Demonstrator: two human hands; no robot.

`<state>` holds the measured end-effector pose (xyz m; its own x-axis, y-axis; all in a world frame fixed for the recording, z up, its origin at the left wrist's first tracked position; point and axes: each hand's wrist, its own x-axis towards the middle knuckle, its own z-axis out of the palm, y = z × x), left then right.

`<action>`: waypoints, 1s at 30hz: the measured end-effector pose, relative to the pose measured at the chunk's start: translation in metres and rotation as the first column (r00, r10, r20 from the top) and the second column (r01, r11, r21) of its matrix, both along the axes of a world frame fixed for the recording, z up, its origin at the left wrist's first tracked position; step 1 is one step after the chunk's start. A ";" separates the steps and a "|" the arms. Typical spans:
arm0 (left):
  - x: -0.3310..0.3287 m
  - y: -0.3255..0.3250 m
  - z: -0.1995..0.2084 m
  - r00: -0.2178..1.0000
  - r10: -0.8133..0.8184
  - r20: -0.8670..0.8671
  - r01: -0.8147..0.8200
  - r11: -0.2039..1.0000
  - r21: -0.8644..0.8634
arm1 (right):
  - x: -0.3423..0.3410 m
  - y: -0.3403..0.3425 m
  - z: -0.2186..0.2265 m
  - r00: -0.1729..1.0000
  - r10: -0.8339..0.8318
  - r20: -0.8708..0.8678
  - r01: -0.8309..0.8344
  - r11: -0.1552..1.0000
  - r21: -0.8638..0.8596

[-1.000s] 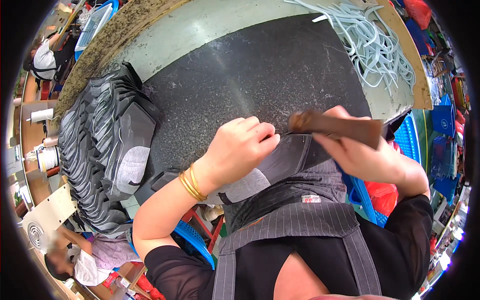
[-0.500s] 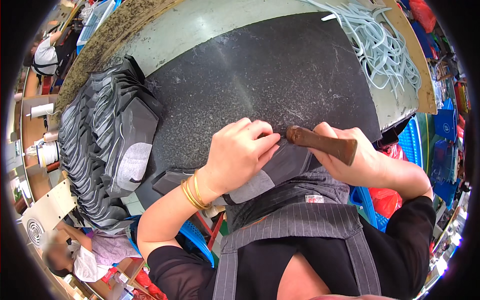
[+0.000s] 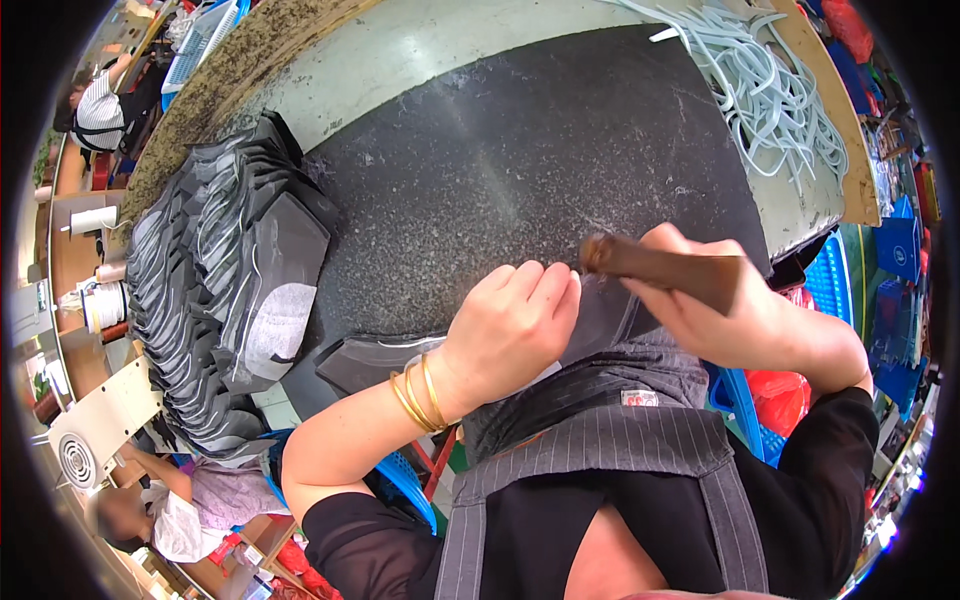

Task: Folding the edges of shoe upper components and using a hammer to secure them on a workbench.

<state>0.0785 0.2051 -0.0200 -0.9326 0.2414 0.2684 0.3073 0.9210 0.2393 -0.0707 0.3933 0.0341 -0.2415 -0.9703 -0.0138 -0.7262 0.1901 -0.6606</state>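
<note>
In my right hand (image 3: pixel 700 305) is a rust-brown hammer (image 3: pixel 665 268), its head lying across my fingers and blurred at the outer end. The narrow end of the head is beside the curled fingertips of my left hand (image 3: pixel 515 325). My left fingers are bent and pressed together; what is between them is hidden. Beneath both hands, a flat black shoe-upper piece (image 3: pixel 375 358) with a pale line along it lies at the near edge of a black mat (image 3: pixel 480 170). My left hand covers most of its middle.
Left on the mat, a long overlapping stack of black pieces (image 3: pixel 285 235) with light grey patches. Pale blue strips (image 3: pixel 765 95) lie tangled at the far right. Blue baskets (image 3: pixel 828 280) and a red bag (image 3: pixel 778 398) stand below the table. Two people are at the left.
The hammer's wide end has swung slightly right. My left fingers have curled downward, and the hand has shifted a little right, covering the piece's grey patch.
</note>
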 end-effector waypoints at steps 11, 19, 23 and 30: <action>0.018 -0.008 -0.004 0.997 0.079 -0.002 -0.078 0.982 0.173 | 0.004 -0.008 0.008 0.993 0.111 0.028 -0.112 0.993 0.041; 0.036 -0.017 -0.004 0.969 0.168 0.178 -0.224 0.905 0.362 | 0.018 -0.015 -0.007 0.976 0.199 -0.093 -0.169 0.951 0.258; 0.052 -0.018 -0.004 0.972 0.187 0.142 -0.224 0.916 0.333 | 0.023 -0.019 -0.001 0.992 0.039 -0.116 -0.037 0.999 0.023; 0.002 0.002 -0.004 0.985 0.173 0.022 -0.168 0.907 0.387 | 0.005 -0.015 0.002 0.981 -0.109 -0.159 0.085 0.984 -0.154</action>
